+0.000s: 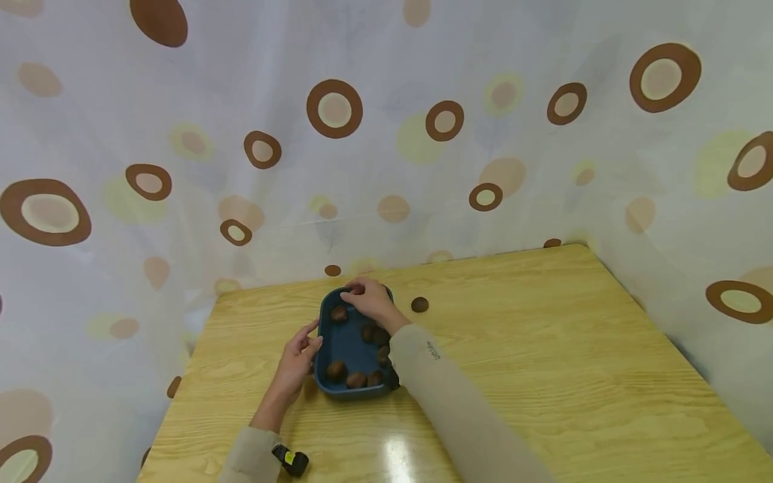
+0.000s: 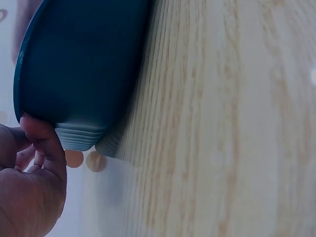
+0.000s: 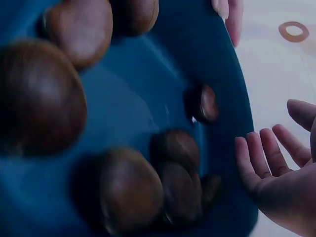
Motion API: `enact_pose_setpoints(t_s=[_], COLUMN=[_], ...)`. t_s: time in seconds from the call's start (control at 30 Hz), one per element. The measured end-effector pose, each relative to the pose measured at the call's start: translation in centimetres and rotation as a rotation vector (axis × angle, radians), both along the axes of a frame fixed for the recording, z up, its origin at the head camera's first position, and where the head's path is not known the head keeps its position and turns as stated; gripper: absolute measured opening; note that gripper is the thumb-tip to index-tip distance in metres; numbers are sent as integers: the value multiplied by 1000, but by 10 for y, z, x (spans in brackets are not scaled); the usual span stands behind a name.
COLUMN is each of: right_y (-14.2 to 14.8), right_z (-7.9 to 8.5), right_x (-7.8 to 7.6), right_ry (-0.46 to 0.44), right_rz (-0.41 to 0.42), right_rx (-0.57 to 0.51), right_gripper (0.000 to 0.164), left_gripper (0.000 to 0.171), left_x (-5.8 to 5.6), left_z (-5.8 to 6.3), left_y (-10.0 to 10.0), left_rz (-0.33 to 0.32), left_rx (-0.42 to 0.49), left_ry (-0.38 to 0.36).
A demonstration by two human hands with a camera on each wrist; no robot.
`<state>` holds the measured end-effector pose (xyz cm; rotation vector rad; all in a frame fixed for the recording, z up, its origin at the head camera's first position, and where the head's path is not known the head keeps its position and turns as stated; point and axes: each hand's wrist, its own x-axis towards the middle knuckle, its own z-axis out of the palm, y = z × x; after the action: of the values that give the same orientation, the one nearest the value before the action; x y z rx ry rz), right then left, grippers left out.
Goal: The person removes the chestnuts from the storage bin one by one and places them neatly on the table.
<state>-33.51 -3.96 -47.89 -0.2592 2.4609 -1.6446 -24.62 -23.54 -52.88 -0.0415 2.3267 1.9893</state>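
Observation:
A blue tray (image 1: 347, 335) with raised walls stands on the table, and several brown chestnuts (image 1: 356, 380) lie inside it. At its left side my left hand (image 1: 294, 362) holds the rim, the thumb tip at the edge and the fingers along the outer wall. In the left wrist view a bent finger (image 2: 42, 136) meets the tray wall (image 2: 79, 64). My right hand (image 1: 371, 302) hovers over the tray's far end. The right wrist view shows that hand (image 3: 281, 173) beside the wall, thumb apart from the fingers, no chestnut seen in it.
One loose chestnut (image 1: 419, 304) lies on the wooden table (image 1: 543, 349), right of the tray. A patterned curtain (image 1: 386, 168) hangs along the table's back and sides. Both forearms reach in from the near side.

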Motion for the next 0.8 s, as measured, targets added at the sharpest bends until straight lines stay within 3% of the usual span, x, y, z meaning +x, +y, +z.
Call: enact_pose_setpoints(t_s=[0.17, 0.47, 0.8], right_y=[-3, -2, -9], right_z=[-3, 6, -12], right_x=[1, -5, -5], right_ry=[-54, -45, -102], right_rz=[-7, -10, 12], right_rx=[3, -7, 33], right_gripper=[36, 37, 33], left_gripper=[42, 45, 45], left_x=[1, -3, 8], left_z=[-2, 0, 0], left_y=[2, -2, 2], left_rz=[17, -7, -33], left_rx=[-9, -14, 2], left_ry=[0, -31, -32])
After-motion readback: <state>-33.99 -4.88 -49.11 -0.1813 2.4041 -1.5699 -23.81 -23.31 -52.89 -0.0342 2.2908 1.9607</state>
